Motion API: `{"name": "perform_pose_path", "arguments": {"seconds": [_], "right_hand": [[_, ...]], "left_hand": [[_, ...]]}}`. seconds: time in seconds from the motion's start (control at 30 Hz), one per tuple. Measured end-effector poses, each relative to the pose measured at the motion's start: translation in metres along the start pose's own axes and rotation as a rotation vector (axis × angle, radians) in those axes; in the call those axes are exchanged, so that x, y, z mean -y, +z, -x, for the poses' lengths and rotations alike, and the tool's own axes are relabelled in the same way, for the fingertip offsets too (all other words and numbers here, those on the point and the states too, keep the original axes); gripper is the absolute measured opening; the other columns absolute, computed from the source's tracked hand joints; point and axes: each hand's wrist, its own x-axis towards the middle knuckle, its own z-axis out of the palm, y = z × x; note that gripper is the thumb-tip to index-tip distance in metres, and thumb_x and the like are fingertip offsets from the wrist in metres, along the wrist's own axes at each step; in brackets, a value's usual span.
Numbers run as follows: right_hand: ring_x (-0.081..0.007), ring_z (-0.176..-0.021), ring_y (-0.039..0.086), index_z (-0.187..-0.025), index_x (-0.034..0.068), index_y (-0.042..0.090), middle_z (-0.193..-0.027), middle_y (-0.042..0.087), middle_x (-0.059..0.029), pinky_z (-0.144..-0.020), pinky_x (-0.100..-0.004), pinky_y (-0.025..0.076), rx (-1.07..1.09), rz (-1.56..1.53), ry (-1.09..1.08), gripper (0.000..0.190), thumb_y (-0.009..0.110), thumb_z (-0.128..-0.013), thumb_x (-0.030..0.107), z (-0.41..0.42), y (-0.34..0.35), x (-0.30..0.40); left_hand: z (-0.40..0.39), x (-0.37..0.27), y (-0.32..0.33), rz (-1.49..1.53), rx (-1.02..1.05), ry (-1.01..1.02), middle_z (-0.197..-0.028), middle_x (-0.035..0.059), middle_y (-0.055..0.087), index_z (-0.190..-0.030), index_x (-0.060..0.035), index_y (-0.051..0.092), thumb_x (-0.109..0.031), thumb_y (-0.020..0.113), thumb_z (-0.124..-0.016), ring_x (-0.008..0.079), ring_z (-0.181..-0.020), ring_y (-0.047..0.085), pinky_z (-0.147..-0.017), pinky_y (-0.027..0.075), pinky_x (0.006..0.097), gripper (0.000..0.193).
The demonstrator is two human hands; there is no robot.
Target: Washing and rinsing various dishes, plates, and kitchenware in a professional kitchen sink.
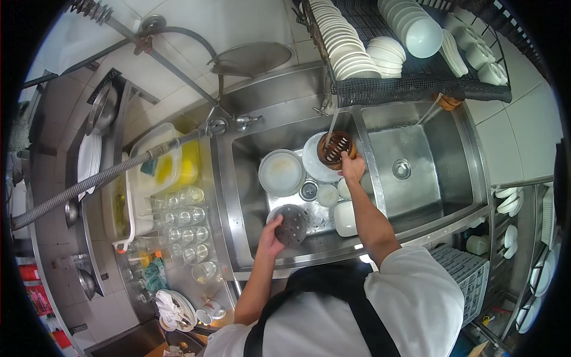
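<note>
My left hand (271,236) grips a round dark grey disc with holes (292,226) over the near left part of the sink basin (250,178). Part of a pale dish shows behind the disc. At the far right of that basin, my right hand (352,167) holds a brown round vessel with a slotted top (335,149). A stream of water (331,127) falls onto it from above. Beneath the vessel sits a large white plate (314,156). A stack of white plates (281,172), a small bowl (328,195) and a white rectangular dish (345,218) rest around the drain (309,190).
A second basin (401,143) lies to the right, with water running into it. Above hangs a rack (424,91) of white crockery. Left of the sink stand rows of glasses (184,218) and plastic tubs (167,156). A flexible spray hose (102,178) crosses the left side.
</note>
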Motion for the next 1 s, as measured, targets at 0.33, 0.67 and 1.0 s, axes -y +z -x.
{"name": "perform_pose_path", "arguments": {"seconds": [0.33, 0.67, 1.0], "right_hand": [[-0.039, -0.082, 0.06, -0.1, -0.002, 0.059, -0.088, 0.061, -0.0262, -0.074, -0.0433, 0.049, -0.048, 0.22, -0.066, 0.049, 0.062, -0.064, 0.031, 0.001, -0.01, -0.012], [-0.0411, -0.084, 0.059, -0.106, -0.001, 0.052, -0.095, 0.059, -0.0262, -0.076, -0.0461, 0.048, -0.205, 0.299, -0.249, 0.044, 0.059, -0.068, 0.019, -0.017, 0.013, -0.012], [-0.0388, -0.092, 0.057, -0.11, -0.002, 0.046, -0.104, 0.054, -0.0205, -0.077, -0.0524, 0.052, 0.556, -0.602, 0.554, 0.039, 0.044, -0.072, 0.008, -0.049, 0.059, -0.028]], "left_hand": [[-0.004, -0.002, -0.002, 0.001, -0.027, 0.011, -0.103, 0.0105, 0.059, -0.112, -0.0045, 0.05, -0.014, 0.055, -0.084, 0.0239, -0.097, 0.058, -0.085, 0.047, 0.0407, 0.03], [-0.003, -0.003, -0.003, -0.01, -0.035, 0.023, -0.105, 0.0104, 0.059, -0.112, -0.0043, 0.05, -0.015, 0.055, -0.084, 0.0242, -0.098, 0.057, -0.087, 0.046, 0.0411, 0.03], [0.001, -0.007, -0.003, -0.011, -0.104, 0.068, -0.101, 0.0104, 0.061, -0.103, -0.0058, 0.057, -0.016, 0.056, -0.083, 0.026, -0.096, 0.058, -0.087, 0.045, 0.0461, 0.022]]}}
